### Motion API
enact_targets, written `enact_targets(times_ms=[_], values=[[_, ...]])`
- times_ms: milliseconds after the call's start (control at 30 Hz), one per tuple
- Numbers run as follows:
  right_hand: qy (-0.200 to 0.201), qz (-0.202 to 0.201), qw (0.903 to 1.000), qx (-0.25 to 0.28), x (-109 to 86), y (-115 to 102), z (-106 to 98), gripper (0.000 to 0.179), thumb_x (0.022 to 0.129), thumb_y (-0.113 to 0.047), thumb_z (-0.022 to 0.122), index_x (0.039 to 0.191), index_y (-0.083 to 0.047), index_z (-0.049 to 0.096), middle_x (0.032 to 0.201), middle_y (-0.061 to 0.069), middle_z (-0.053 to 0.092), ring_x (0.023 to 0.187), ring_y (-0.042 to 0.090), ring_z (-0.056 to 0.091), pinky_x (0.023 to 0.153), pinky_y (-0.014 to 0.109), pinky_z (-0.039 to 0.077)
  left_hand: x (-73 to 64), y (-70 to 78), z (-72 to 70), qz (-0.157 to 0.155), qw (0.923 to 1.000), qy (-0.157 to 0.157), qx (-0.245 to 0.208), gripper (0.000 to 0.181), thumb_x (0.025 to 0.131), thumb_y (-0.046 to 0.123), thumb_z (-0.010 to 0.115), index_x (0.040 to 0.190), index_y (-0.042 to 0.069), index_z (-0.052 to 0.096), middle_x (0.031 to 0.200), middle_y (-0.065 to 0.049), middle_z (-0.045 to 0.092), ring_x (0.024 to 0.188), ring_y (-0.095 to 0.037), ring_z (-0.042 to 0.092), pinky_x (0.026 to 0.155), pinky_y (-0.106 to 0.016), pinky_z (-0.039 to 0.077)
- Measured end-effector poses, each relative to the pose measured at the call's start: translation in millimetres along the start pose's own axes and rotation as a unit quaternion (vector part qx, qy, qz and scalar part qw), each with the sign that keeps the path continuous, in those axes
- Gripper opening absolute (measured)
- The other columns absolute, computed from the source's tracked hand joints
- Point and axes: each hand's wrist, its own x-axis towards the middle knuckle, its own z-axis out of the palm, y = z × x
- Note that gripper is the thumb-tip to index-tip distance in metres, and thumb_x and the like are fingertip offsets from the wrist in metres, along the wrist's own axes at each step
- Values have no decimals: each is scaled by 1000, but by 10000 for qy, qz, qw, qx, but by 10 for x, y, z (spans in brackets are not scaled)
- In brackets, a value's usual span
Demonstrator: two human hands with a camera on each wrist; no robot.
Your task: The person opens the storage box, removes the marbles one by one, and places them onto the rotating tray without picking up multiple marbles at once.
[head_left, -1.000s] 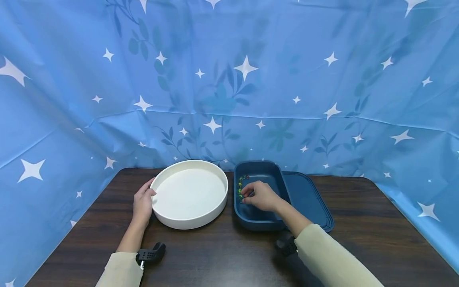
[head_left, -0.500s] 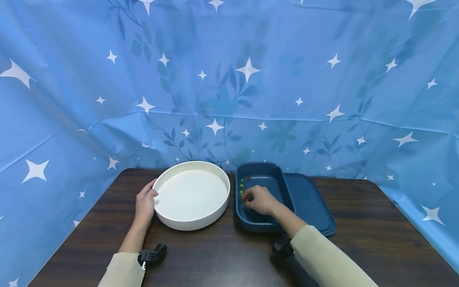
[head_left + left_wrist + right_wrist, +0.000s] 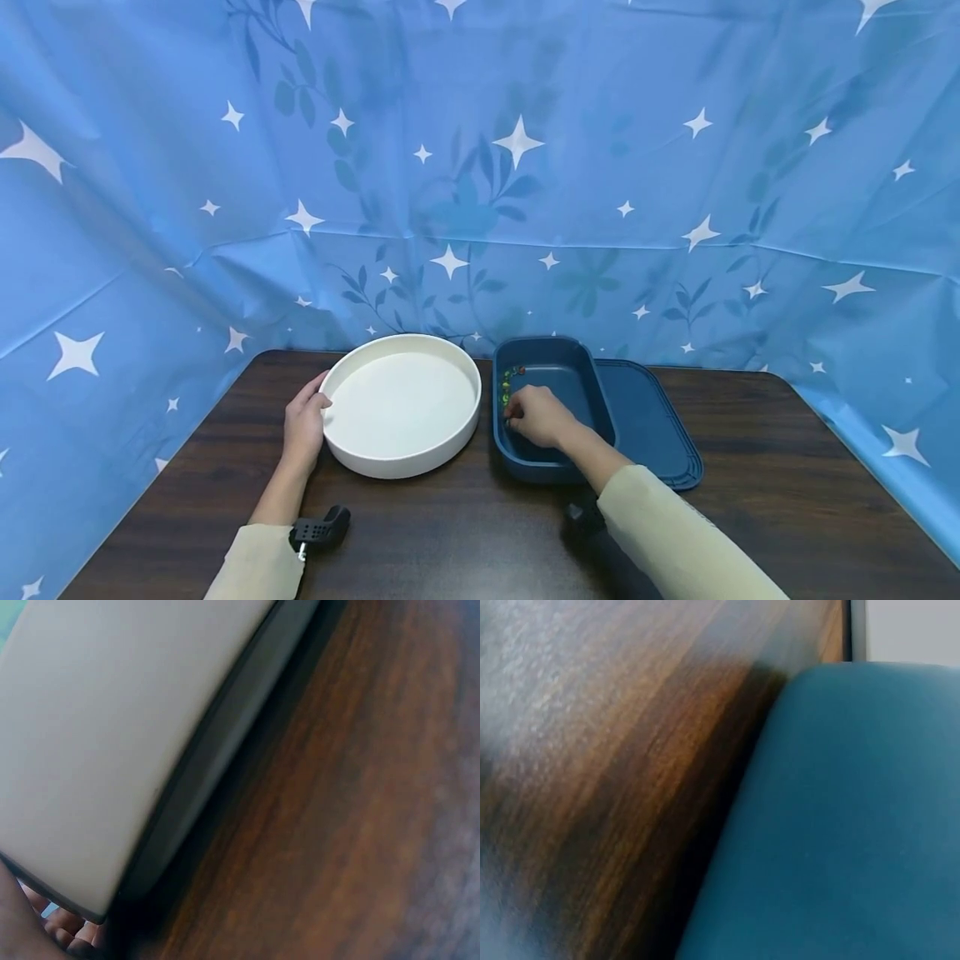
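Note:
My left hand [image 3: 302, 425] grips the left rim of a round white tray [image 3: 401, 400], thumb over the edge. In the left wrist view the tray's pale side [image 3: 112, 750] fills the upper left, with curled fingers [image 3: 66, 922] at its lower corner. To the right stands a dark blue rectangular box [image 3: 536, 474]. Inside it, my right hand [image 3: 542, 417] pinches with curled fingers at the lower end of a curved line of small red, yellow and green beads [image 3: 506, 387] along the left wall; the fingertips hide that end. The right wrist view shows only the box's outside [image 3: 840, 825].
A flat blue lid [image 3: 645, 425] lies against the box's right side. Behind the dark wooden table [image 3: 450, 542] hangs a blue curtain [image 3: 480, 192] with white stars. Black camera mounts [image 3: 321, 527] sit on both wrists.
My right hand has dropped slightly in the box, its fingers curling in more and covering the lower beads. The left hand keeps its grip on the tray.

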Motion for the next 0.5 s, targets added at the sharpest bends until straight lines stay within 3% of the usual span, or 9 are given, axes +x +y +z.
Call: enact_targets(times_ms=[500], values=[[653, -559, 9913, 993, -126, -138, -261, 9, 94, -13, 67, 100, -8, 73, 90, 2, 74, 78, 12, 66, 69, 29, 54, -12, 10, 4, 0, 10000, -57, 28, 66, 91, 3, 35, 156, 8, 38, 165, -14, 32, 154, -33, 28, 122, -50, 25]])
